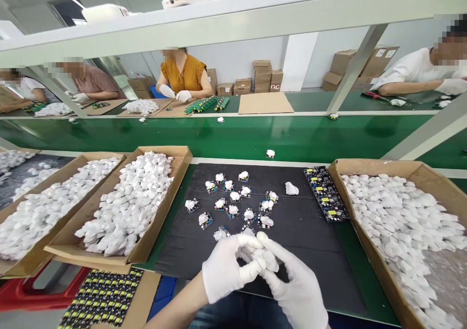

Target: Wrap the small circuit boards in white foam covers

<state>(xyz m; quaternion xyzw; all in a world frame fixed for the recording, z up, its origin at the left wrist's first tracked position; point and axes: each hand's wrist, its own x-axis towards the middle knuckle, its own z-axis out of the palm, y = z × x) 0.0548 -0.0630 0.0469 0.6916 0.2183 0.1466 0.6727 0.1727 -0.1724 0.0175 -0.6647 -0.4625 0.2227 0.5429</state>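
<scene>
Above the matte black mat [310,251], your gloved left hand [226,266] and gloved right hand [297,283] pinch a soft, lumpy white piece [268,260] between their fingertips.

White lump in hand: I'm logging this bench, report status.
Left hand, right hand: fingers closed on white lump. Small boards bearing white lumps just beyond.
</scene>
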